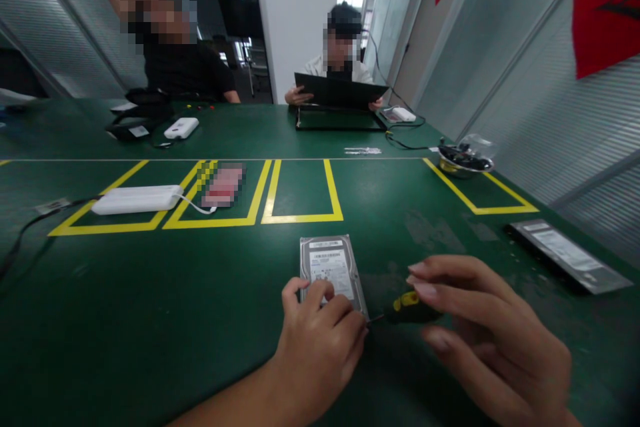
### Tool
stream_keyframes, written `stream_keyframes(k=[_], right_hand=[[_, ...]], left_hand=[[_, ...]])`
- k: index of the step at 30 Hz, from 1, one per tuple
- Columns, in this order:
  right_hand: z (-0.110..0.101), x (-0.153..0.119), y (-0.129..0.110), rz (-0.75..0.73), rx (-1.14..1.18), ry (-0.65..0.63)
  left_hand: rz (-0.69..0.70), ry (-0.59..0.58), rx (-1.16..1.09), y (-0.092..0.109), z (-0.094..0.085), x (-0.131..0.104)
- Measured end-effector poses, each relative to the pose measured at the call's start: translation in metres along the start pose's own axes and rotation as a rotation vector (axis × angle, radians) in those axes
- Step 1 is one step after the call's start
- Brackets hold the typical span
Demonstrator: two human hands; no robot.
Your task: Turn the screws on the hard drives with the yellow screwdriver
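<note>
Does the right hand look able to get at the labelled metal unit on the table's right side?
Probably yes: nothing visible stands between the right hand and the labelled metal unit, though its fingers are at the screwdriver and may need to leave it first.
</note>
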State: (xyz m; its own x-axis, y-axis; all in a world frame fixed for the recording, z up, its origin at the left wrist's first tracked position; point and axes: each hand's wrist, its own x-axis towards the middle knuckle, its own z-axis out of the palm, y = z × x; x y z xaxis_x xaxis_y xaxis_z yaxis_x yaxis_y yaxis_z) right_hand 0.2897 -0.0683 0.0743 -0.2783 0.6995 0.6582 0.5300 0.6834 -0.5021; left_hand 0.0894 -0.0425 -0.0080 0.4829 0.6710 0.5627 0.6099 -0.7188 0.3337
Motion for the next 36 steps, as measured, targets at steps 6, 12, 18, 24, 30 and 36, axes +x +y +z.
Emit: stream_keyframes(k=[6,12,18,24,30,36], right_hand=[[0.001,0.001,0.000,0.000,-0.026,0.028],[-0.002,0.000,0.001,-0.048,-0.047,0.033],[-0.006,0.005,-0.003,-0.126,-0.132,0.023],[-0.002,0.006,-0.002,-0.132,-0.116,0.046],[-0.003,0.000,-0.001,-0.116,-0.127,0.039],[-0.002,0.005,-0.004,-0.119,-0.148,0.073]], left_hand=[[0.001,0.012,-0.002,0.001,0.000,0.000],[0.000,0.010,-0.007,0.001,-0.002,0.001],[-0.063,-0.077,-0.004,0.004,-0.006,0.007],[-0.147,-0.209,-0.051,0.008,-0.012,0.017],[-0.186,-0.309,-0.115,0.009,-0.017,0.023],[-0.233,-0.364,-0.158,0.008,-0.018,0.027]])
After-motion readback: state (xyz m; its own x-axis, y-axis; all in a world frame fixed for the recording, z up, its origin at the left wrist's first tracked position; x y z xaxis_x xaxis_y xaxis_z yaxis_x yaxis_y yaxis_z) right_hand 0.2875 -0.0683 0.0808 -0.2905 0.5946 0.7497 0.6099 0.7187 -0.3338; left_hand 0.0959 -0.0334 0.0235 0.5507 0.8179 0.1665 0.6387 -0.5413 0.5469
